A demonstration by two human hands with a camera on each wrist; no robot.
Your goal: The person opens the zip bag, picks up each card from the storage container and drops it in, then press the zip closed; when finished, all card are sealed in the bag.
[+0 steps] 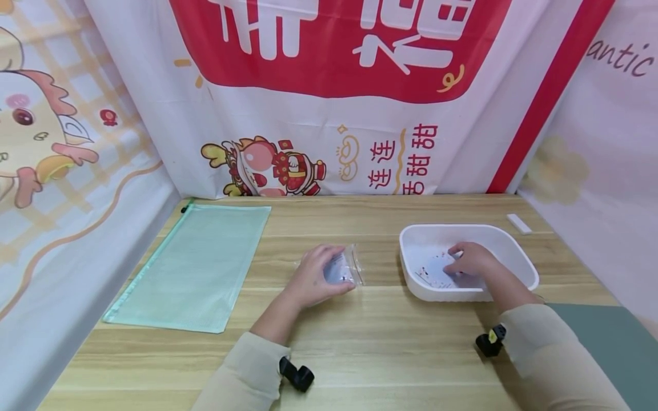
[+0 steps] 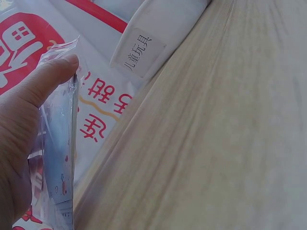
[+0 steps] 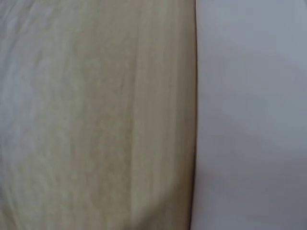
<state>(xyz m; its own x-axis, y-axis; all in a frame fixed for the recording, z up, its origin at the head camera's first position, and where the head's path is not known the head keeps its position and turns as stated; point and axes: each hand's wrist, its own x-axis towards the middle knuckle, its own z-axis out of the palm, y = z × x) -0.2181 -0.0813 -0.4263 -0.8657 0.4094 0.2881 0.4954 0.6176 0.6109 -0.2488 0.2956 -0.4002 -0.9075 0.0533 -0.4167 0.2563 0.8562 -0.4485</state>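
While my left hand (image 1: 313, 279) is gripping a small clear plastic bag (image 1: 343, 267) against the wooden table (image 1: 370, 354), with my fingers curling over the top of it and my thumb lying along its side, my right hand (image 1: 470, 260) is reaching down inside the white tub (image 1: 411, 240). My right fingers are bending onto a pale printed packet (image 1: 434, 273) that is lying on the tub's floor; I am touching it, though I cannot tell whether I am truly pinching it. My two hands are working well apart, the bag sitting just left of the tub. A sheet with small red marks is showing through the bag in my left wrist's view (image 2: 60, 158), and the tub's outer wall is carrying a paper label (image 2: 143, 51). A green zip pouch (image 1: 197, 265) is lying flat at the far left, and a small white block (image 1: 519, 224) is resting beyond the tub near the backdrop.
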